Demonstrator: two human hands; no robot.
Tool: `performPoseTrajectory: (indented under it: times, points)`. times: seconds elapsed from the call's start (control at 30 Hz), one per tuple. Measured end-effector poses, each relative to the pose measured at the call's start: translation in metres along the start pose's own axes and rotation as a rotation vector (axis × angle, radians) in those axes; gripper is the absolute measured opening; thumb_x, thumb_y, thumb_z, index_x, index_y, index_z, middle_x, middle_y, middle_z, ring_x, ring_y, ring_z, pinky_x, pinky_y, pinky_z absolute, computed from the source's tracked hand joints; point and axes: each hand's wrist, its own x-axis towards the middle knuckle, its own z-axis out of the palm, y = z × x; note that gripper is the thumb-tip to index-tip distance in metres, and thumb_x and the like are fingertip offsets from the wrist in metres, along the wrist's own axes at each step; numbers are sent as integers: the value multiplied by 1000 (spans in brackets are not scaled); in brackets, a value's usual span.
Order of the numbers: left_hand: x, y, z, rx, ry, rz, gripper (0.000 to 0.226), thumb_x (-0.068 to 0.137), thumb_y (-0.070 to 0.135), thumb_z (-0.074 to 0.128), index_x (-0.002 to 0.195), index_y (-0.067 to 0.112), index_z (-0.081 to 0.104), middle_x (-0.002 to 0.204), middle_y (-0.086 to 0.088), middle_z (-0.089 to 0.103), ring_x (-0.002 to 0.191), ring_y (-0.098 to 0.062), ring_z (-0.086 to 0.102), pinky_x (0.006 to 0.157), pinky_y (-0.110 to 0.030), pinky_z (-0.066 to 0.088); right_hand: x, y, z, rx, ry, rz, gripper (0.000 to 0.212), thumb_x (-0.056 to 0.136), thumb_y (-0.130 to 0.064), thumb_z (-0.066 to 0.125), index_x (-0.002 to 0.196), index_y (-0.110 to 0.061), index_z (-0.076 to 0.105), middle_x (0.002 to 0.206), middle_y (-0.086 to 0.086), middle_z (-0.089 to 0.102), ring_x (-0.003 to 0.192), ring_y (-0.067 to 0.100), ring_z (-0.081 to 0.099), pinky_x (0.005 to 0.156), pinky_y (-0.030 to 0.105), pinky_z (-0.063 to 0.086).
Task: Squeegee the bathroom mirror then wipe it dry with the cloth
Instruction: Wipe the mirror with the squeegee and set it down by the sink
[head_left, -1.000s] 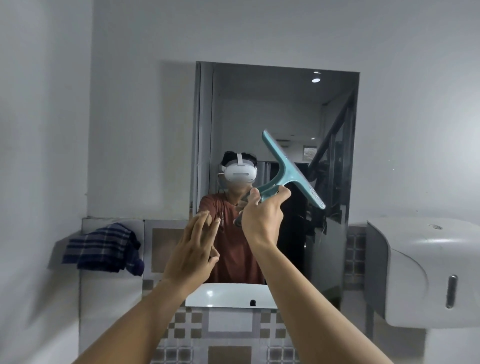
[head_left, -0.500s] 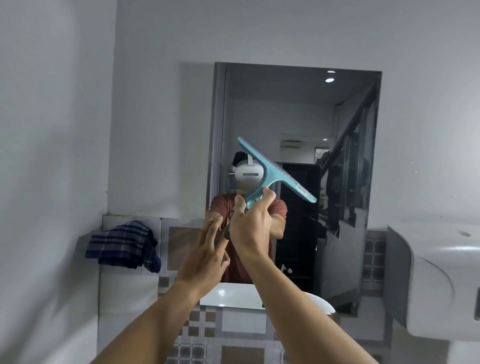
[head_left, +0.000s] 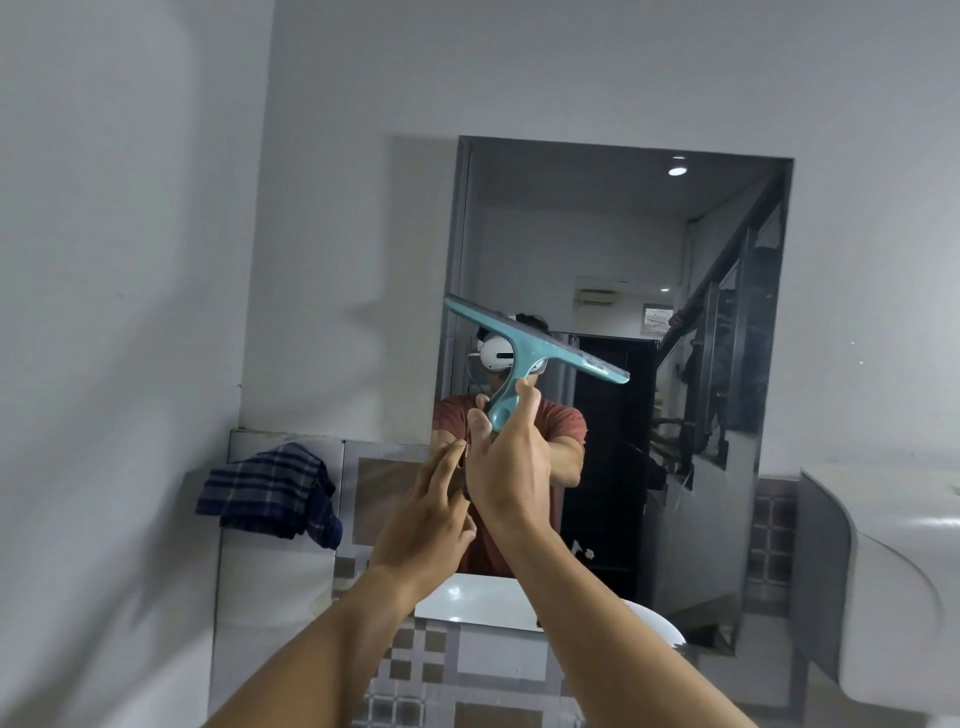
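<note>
A rectangular bathroom mirror (head_left: 613, 249) hangs on the white wall ahead. My right hand (head_left: 511, 462) grips the handle of a teal squeegee (head_left: 519, 353), held up in front of the mirror's lower left part with its blade tilted, left end higher. My left hand (head_left: 431, 519) is raised just left of and below the right hand, fingers straight and apart, holding nothing. A dark blue checked cloth (head_left: 270, 493) lies bunched on the tiled ledge to the left of the mirror.
A white dispenser box (head_left: 883, 587) juts from the wall at the right. Below the mirror is a white basin rim (head_left: 654, 623) and a wall of patterned tiles (head_left: 431, 670). A plain wall closes in on the left.
My right hand has carried the squeegee leftward across the mirror, and its blade has levelled somewhat. The left hand stayed beside it. My view has shifted left and up.
</note>
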Motion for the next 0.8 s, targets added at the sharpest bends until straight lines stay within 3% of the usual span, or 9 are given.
performPoseTrajectory:
  times: [0.07,0.2,0.43,0.6,0.8]
  points:
    - [0,-1,1,11,-23,2,90,82,36,77,155,10,31,162,-17,27,151,-31,26,110,-40,43,0,4,-8,-60,-3,-26,56,102,-37,53,146,-33,18,122,6,66,108,27,67,79,49,59]
    - [-1,1,-1,-10,-31,-11,96,72,34,87,152,12,39,157,-16,37,145,-32,36,97,-36,54,2,19,-27,-230,4,-106,58,103,-38,52,153,-30,24,132,6,64,109,26,66,75,40,57]
    - [-2,1,-1,31,-24,3,94,69,34,90,148,8,46,152,-19,43,142,-35,41,95,-38,56,12,35,-59,-413,-13,-240,61,99,-34,59,154,-31,35,141,3,59,116,26,65,68,39,61]
    - [-2,-1,-1,42,15,21,93,69,35,90,146,4,48,150,-19,45,142,-34,41,100,-39,53,22,38,-91,-540,-37,-265,48,100,-31,57,146,-30,47,109,0,62,88,25,65,64,39,56]
    - [-1,2,-4,63,85,40,87,66,30,92,140,2,55,143,-20,51,137,-31,38,99,-37,50,39,49,-119,-617,-88,-264,47,104,-32,49,150,-41,43,105,4,58,85,29,64,67,39,54]
